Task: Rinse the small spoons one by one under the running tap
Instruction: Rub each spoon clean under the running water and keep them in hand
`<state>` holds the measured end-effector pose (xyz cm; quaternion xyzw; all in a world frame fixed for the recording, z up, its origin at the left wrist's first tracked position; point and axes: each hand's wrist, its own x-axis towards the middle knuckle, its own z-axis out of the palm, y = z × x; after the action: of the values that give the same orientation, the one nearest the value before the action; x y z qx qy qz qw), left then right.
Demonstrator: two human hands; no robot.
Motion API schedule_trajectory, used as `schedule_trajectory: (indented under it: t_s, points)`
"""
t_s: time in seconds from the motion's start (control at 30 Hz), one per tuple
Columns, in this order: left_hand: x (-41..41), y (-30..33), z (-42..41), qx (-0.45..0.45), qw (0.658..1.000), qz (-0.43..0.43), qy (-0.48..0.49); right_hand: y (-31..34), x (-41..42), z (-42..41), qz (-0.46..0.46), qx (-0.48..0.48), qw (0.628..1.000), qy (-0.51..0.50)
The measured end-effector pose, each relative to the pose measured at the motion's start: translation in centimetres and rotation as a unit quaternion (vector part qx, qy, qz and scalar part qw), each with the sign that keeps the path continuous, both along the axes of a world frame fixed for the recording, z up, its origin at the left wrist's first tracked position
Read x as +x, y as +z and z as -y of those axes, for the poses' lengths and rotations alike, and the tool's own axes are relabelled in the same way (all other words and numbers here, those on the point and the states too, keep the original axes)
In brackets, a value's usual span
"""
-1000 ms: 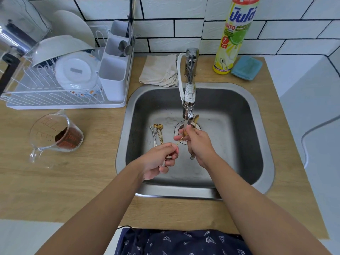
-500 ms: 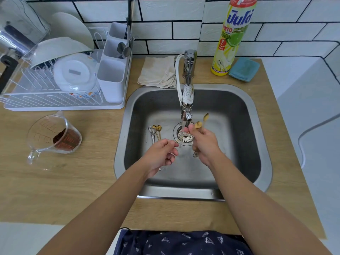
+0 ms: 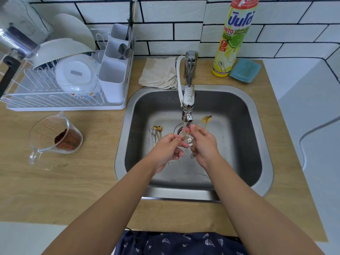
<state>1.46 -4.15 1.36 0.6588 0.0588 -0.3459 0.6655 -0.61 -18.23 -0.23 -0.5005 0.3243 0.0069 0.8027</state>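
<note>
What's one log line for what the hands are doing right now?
left hand: pinches gold spoon handle | right hand: holds spoons | tap: running | more spoons: sink floor

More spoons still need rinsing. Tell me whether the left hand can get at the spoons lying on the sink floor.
Probably yes. The spoons on the sink floor lie just left of the left hand with nothing between, but that hand pinches the gold spoon, so must free it first.
</note>
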Motion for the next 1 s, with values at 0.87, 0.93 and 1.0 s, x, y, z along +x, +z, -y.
schedule_trajectory:
  t_s: [0.87,0.93,1.0]
  points:
    - [0.0,0.2,3.5,-0.111,0.989,-0.048,0.081,0.3,-1.1,1.0,-0.001,-0.017,0.996,-0.084]
    - [0.2,0.3,3.5,-0.084,0.991,-0.061,0.090,0.4,-1.1,0.6,0.003,-0.022,0.997,-0.081]
    - [0.6,0.3,3.3,-0.045,0.990,-0.079,0.107,0.6,-1.1,0.2,0.009,-0.033,0.996,-0.078]
